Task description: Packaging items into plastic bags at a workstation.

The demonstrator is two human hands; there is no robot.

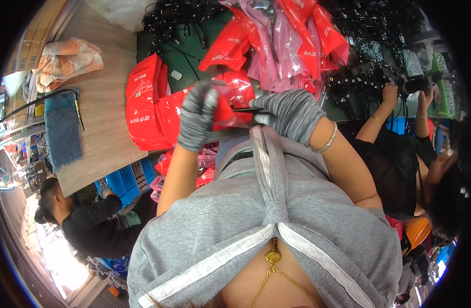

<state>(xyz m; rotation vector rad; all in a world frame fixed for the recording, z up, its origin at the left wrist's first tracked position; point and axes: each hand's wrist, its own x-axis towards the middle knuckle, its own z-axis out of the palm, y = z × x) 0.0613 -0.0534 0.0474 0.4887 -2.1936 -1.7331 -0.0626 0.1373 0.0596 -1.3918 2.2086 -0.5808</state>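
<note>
Grey striped knit gloves cover both hands. My left hand [197, 115] is closed on the edge of a red plastic bag [224, 112], slightly smeared by motion. My right hand [292, 114] pinches a thin dark strip-like piece [247, 109], whose far end reaches the red bag; I cannot tell whether it is inside. Beneath and beside my left hand lies a stack of flat red bags [144, 105]. Beyond my hands, filled pink and red bags [279, 51] are heaped, some with dark cords showing through the film.
Black cords with metal ends [366, 82] lie tangled at the back and right of the green tabletop [181, 64]. On the left wooden table [104, 92] are a crumpled cloth [68, 60] and a blue-grey mat [63, 128]. Co-workers sit at both sides.
</note>
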